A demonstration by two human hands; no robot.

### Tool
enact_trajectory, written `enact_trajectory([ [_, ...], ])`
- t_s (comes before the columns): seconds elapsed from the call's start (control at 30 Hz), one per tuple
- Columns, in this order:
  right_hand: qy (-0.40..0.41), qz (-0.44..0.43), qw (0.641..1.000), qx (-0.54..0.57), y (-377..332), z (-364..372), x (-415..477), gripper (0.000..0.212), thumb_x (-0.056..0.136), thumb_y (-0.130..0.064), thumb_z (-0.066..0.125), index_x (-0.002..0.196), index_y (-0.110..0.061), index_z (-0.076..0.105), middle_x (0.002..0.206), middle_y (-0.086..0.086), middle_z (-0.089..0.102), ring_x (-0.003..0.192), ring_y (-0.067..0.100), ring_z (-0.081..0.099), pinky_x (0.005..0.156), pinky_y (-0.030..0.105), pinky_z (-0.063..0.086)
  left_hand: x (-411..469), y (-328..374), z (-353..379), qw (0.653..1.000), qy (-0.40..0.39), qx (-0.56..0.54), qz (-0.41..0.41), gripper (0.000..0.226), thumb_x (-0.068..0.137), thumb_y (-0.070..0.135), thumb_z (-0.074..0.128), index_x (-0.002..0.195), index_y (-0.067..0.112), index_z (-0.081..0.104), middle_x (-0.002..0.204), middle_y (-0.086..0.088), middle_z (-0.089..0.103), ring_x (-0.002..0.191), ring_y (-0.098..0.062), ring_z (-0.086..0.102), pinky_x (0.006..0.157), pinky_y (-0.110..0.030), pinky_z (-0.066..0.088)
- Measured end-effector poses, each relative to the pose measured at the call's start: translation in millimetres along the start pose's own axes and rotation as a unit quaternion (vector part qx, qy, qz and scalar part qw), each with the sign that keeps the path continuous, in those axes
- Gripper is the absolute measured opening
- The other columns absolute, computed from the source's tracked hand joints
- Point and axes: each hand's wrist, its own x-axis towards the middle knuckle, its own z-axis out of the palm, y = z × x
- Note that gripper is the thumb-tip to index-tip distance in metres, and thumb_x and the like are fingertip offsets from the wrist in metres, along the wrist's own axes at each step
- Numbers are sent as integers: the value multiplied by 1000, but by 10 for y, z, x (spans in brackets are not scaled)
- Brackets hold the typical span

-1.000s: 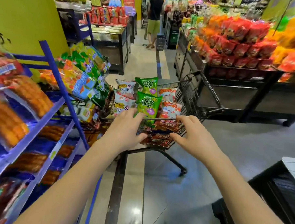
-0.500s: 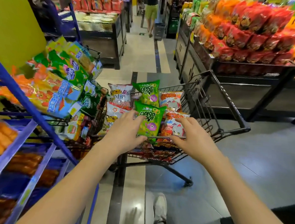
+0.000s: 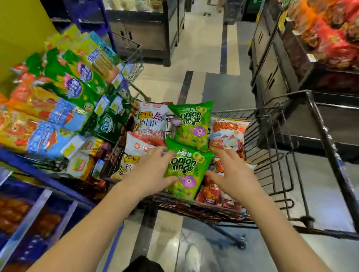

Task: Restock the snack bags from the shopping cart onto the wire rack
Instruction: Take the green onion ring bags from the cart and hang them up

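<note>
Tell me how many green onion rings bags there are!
2. Near green plastic bag: between left hand and right hand. Far green plastic bag: right behind it. More may be hidden.

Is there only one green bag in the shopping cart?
No, two green onion rings bags sit in the cart: a near bag and a far bag behind it.

Near green bag [image 3: 183, 171]: it is carrying "Onion rings" in big letters and is lying at 6 o'clock in the shopping cart [image 3: 276, 152].
Far green bag [image 3: 192, 124]: it is showing the same "onion rings", at 12 o'clock from the near one.
White bag [image 3: 150, 120]: it is bearing "Easy for Life"; the first word is unclear.
Red bag [image 3: 226, 135]: at 2 o'clock, its characters are looking too blurred to read.
</note>
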Motion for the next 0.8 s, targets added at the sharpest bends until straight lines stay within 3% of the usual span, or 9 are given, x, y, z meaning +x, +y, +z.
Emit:
enact_trajectory([
  [0.13,-21,0,1000,11,60,63,226,68,94,-46,67,153,-25,40,150,3,43,135,27,49,100,42,48,186,-109,124,997,-28,-67,-28,83,91,53,70,157,18,34,156,-8,36,145,-27,32,119,-43,34],
  [0.2,-19,-1,999,27,102,101,316,66,92,-45,70,149,-24,45,143,3,48,127,27,55,98,44,51,260,-200,203,984,-36,-160,-76,89,87,51,77,155,13,33,153,-8,40,143,-23,36,116,-33,33],
  [0.27,-17,5,999,47,140,133,391,64,91,-43,72,147,-24,48,140,2,50,124,24,56,99,44,51,334,-312,320,963,-54,-236,-122,100,82,49,83,157,11,28,156,-7,38,145,-22,37,116,-32,32],
  [0.37,-16,15,998,67,180,152,479,62,93,-43,70,147,-26,47,144,0,49,129,18,52,103,37,48,473,-414,512,943,-86,-291,-135,113,75,50,88,160,14,23,159,0,35,148,-19,35,121,-35,31],
  [0.47,-24,31,996,79,229,173,551,62,94,-44,69,148,-26,46,145,-1,47,128,16,51,101,30,45,614,-432,680,927,-108,-333,-135,105,73,43,91,154,20,29,147,9,38,136,-9,37,113,-25,30],
  [0.57,-26,55,995,81,284,193,606,63,94,-46,68,149,-27,45,146,-3,47,126,15,52,99,29,45,744,-475,875,924,-119,-336,-140,102,60,64,91,142,36,37,158,-2,39,147,-21,35,122,-42,32],
  [0.63,-23,62,994,83,308,200,638,62,94,-45,68,149,-27,45,146,-2,47,129,15,51,101,28,43,793,-503,985,913,-128,-351,-166,99,61,61,92,141,30,43,148,0,49,137,-20,47,113,-36,42],
  [0.73,-23,69,993,93,335,220,673,61,95,-44,68,149,-26,46,147,-2,48,133,16,49,104,30,42,834,-515,1093,897,-128,-382,-179,76,73,41,92,133,25,49,119,11,61,112,-12,61,81,-14,44],
  [0.8,-22,74,992,97,347,230,693,61,95,-44,67,149,-26,45,147,-1,48,134,16,48,105,29,41,851,-514,1121,896,-129,-390,-171,75,73,44,92,134,27,52,119,10,66,112,-12,63,84,-19,46],
])
